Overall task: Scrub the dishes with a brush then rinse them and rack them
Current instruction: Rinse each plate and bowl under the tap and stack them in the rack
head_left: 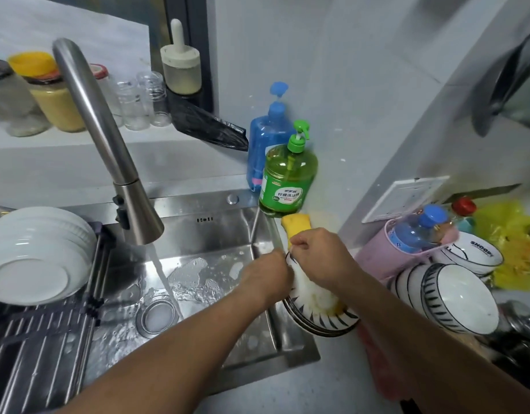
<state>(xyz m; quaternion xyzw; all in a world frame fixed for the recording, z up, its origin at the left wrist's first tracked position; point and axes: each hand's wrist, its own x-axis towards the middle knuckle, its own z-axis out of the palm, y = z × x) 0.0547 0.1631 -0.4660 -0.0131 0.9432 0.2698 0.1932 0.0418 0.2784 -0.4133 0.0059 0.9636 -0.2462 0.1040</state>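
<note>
Bowls of white ceramic with dark blue striped rims are the concern; one bowl (320, 315) is held tilted at the right edge of the stainless steel sink (216, 234), partly over the pale table (287, 392)

- Left hand (265, 274): fingers curled over the bowl's upper rim, gripping it
- Right hand (317, 255): closed round a yellow sponge-like scrubber (295, 227), whose end stands above the fist; white suds are seen inside the bowl beneath
- Unwashed stack of matching bowls (454, 297) lies on its side just right of the held bowl, near a pink plastic tub (380, 258)
- Washed white bowls (39, 252) are already racked on the dark wire rack (42, 339) at the left of the sink
- Water is running from the brushed steel tap (138, 216) into the basin; the green detergent bottle (286, 180) stands at the corner, just behind the scrubber

Stage judged: scrubbing, rinse not yet begun

Risks judged
- Soapy rim could slip from the left hand's grip; the bowl would strike the steel edge and chip
- The right forearm passes close to the tilted stack; a nudge might roll those bowls
- Carrying the bowl across to the rack, it could knock the tap head
- Suds left in the bowl if the rinse is hurried
</note>
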